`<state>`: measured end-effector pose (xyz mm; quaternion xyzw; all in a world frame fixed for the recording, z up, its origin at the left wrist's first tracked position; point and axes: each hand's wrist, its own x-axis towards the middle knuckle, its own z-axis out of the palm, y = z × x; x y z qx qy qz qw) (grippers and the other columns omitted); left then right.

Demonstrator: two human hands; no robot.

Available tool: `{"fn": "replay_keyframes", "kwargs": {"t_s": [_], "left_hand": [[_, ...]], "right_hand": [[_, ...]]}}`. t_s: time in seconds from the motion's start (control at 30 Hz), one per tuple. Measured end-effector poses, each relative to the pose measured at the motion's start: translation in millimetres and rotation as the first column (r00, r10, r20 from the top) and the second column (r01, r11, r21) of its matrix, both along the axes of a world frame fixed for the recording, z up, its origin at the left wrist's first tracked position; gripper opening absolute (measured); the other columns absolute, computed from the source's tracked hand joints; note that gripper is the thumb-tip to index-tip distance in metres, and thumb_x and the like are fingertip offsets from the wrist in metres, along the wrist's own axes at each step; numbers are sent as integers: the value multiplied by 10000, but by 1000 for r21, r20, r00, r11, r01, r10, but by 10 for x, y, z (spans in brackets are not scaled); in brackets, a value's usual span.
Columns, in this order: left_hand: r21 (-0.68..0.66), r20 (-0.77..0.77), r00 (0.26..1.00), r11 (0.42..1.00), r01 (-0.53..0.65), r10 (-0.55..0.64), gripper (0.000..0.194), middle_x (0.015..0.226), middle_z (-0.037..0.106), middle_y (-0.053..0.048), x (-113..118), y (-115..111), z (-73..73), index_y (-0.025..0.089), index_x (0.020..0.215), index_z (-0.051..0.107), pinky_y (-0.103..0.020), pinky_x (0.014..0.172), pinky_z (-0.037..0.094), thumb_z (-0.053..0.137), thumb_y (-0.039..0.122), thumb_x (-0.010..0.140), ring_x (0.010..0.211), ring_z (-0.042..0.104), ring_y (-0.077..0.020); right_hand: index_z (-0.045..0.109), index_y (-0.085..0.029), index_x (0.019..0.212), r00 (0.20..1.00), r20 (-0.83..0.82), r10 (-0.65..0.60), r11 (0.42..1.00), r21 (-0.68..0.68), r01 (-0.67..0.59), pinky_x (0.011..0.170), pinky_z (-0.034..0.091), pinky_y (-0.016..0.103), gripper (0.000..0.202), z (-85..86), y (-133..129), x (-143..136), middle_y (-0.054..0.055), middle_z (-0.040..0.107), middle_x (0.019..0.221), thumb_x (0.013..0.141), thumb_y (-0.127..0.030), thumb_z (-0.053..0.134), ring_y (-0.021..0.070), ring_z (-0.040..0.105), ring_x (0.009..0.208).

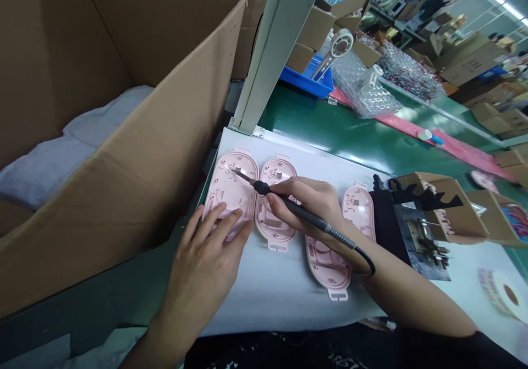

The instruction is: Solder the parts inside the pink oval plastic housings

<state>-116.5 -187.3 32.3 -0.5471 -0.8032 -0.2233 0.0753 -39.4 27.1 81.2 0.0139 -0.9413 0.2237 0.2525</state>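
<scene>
My right hand (305, 201) is closed around a black soldering iron (303, 212), whose cord trails back past the wrist. The iron's metal tip meets the upper part of the leftmost pink plastic shell (237, 185), by some small posts. Fingers spread, my left hand (214, 251) lies flat over the lower end of that same shell. Right beside it is a second pink shell (274, 229), partly covered by my right hand. Further right are another pink shell (330, 273) and one more pink shell (358, 204), both partly hidden by my right forearm.
A large cardboard box (177, 116) with white wrapped contents stands at left, next to a metal post (272, 55). Right of the shells are a metal fixture (427, 242), small cardboard boxes (457, 207) and a tape roll (501, 295). A blue tray (309, 83) sits behind.
</scene>
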Motion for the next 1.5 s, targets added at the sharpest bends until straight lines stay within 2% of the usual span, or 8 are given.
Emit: {"fn": "replay_keyframes", "kwargs": {"t_s": [0.5,0.9,1.07,1.2,1.27,1.33,1.43,1.5], "left_hand": [[27,6,1000,1000,0,-1,298,1214,725,-22,-13,6,3,253,1177,714,-584,1119,419,625,137,918,1255,595,-322],[40,25,1000,999,18,-19,313,1205,726,-34,-46,1,-12,263,1199,716,-567,1130,395,630,156,918,1252,588,-316],[28,1,999,999,33,-33,321,1189,724,-31,-64,-16,9,278,1224,703,-558,1105,410,608,168,937,1243,589,-314],[-1,-28,999,999,37,-37,286,1203,722,-44,-44,-22,50,256,1208,707,-567,1105,410,586,193,957,1258,579,-321],[4,-53,998,999,35,-35,268,1211,723,-50,-44,-27,34,241,1190,712,-554,1106,409,581,197,960,1246,587,-315],[38,-90,996,999,30,-27,259,1213,727,-49,-62,-42,-19,238,1178,714,-537,1107,406,583,194,959,1230,595,-304],[99,-138,990,994,50,-36,294,1248,716,-52,-110,-69,-112,230,1225,690,-495,1104,416,596,185,950,1234,592,-295],[177,-157,986,981,84,-56,382,1264,704,-70,-128,-50,-122,215,1321,636,-444,1103,431,585,156,947,1212,604,-276]], "right_hand": [[628,-197,913,1000,1,10,1000,29,-10,559,506,255,43,-17,8,6,22,701,719,926,-229,603,119,631,606],[661,-162,907,996,83,27,999,29,-30,566,467,238,130,131,-20,-32,22,686,711,951,-263,592,101,601,595],[660,-162,853,993,120,23,992,120,-38,565,445,248,205,76,-51,-62,21,648,647,966,-282,539,111,569,564],[680,-159,893,998,54,16,998,63,-19,572,449,232,190,63,-64,-69,27,676,680,961,-274,545,110,601,580],[685,-173,956,998,-54,-40,999,9,40,578,470,220,165,152,12,75,23,711,726,956,-298,577,111,633,596],[686,-195,1008,957,-204,-208,977,3,213,586,495,229,161,295,227,398,17,732,759,935,-329,632,125,657,609],[704,-222,1016,822,-371,-431,851,136,507,643,535,272,178,478,820,1185,36,745,815,872,-323,727,162,685,669],[719,-224,1052,825,-351,-442,770,322,550,734,560,295,215,503,1278,1797,70,762,912,855,-305,751,189,717,786]]}}
